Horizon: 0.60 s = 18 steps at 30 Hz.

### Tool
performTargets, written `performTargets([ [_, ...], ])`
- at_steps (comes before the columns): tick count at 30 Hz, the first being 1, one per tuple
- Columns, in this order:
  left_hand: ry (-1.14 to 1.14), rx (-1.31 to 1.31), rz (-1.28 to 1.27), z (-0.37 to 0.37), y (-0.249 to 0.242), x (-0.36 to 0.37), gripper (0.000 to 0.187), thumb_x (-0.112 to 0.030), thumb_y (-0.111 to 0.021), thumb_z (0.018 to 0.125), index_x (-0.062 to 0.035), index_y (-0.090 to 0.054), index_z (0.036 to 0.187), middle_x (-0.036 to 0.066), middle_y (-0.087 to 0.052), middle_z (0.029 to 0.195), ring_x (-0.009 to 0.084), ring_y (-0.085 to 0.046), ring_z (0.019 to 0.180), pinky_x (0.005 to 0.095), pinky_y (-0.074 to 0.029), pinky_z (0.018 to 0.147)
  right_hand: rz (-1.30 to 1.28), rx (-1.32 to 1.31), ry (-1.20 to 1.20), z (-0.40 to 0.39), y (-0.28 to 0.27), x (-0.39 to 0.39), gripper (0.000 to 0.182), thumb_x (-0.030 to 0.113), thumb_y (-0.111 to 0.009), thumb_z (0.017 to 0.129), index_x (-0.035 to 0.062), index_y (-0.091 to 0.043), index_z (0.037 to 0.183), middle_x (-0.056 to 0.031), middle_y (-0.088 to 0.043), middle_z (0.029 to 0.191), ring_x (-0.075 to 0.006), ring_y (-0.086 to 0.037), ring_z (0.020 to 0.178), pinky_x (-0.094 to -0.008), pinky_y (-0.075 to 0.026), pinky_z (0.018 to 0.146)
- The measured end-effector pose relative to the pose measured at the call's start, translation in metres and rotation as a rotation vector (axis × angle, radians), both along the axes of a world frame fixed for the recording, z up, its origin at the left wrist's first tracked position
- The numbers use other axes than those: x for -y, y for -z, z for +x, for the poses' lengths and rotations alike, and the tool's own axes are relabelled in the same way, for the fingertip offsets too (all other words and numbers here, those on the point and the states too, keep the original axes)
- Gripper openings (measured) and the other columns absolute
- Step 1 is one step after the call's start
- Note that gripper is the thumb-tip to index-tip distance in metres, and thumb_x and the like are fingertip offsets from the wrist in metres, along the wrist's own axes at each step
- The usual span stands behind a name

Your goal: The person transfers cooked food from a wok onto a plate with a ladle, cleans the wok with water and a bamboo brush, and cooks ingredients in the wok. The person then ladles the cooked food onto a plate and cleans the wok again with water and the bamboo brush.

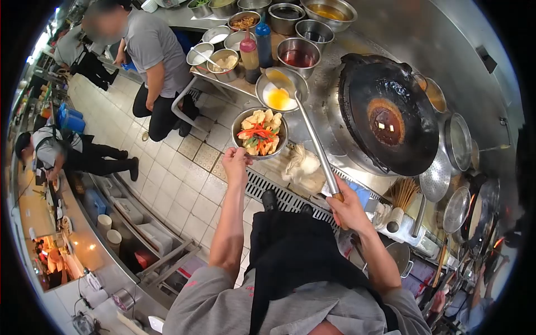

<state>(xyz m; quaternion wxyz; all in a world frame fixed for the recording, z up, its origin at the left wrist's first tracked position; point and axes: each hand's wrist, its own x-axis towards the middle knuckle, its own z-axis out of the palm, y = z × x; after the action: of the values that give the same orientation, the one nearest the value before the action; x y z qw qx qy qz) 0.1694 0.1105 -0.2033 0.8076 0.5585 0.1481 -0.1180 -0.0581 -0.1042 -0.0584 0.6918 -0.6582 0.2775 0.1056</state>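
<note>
My left hand (pixel 237 159) is closed on the near rim of a metal bowl (pixel 237 144). Sliced pale pieces (pixel 262 120), red pepper strips (pixel 255 133) and green bits fill it. In my right hand (pixel 349 205) is the wooden grip of a long ladle (pixel 316 139). The ladle's head reaches over a second metal bowl (pixel 298 84) containing something white and yellow. To the right sits a dark wok (pixel 357 106) on the range, with brown liquid and two small pale cubes at its bottom.
Steel pots of sauces (pixel 298 56) and two squeeze bottles (pixel 249 53) stand along the counter. A white cloth (pixel 301 164) lies near the range edge. Strainers (pixel 435 176) and a bamboo brush (pixel 401 194) are at the right. A co-worker (pixel 159 61) is beyond the counter.
</note>
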Motion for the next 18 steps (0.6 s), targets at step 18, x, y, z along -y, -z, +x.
performTargets([
  [18, 0.030, 0.005, -0.023, 0.010, 0.000, -0.005, 0.013, -0.003, -0.060, 0.083, -0.0036, -0.050, 0.076, 0.005, -0.057, 0.064, 0.0123, -0.052, 0.047, 0.0251, -0.046, 0.045, 0.326, -0.175, 0.050, 0.007, -0.042, 0.016, 0.068, 0.004, -0.055, 0.092, 0.0123, -0.023, 0.151, -0.0005, -0.042, 0.062, -0.0098, -0.040, 0.041, -0.0239, -0.036, 0.035],
])
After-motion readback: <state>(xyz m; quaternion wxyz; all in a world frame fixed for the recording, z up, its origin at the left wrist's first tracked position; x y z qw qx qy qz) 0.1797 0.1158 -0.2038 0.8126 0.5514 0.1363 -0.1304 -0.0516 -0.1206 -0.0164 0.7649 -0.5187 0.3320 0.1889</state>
